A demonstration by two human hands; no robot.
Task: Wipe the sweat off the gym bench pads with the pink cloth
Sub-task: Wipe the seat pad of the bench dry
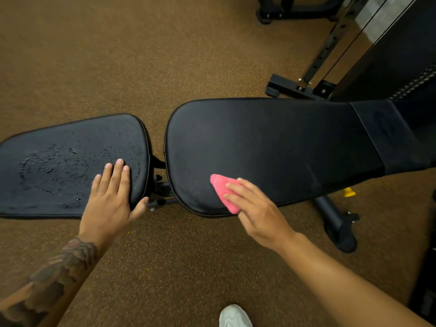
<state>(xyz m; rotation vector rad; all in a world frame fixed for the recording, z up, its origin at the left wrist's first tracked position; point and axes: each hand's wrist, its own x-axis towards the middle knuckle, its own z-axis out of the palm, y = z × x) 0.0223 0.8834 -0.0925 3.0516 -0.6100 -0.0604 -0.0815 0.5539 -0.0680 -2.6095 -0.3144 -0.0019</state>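
Running off the left edge, the smaller black vinyl seat pad (70, 161) is only partly showing, and the long black vinyl back pad (271, 149) is disappearing behind a dark cover at the right. Much of the folded pink cloth (223, 192) is lying hidden under the right hand (257, 208), whose fingers are lying flat and slightly spread, pressing it onto the back pad's near corner. The left hand (111, 199) is resting open, fingers together, on the seat pad's near right corner. Droplets and wet smears are glistening across the seat pad; the back pad is looking mostly matte. A white shoe (234, 316) is getting cropped below, on the brown speckled floor (94, 55).
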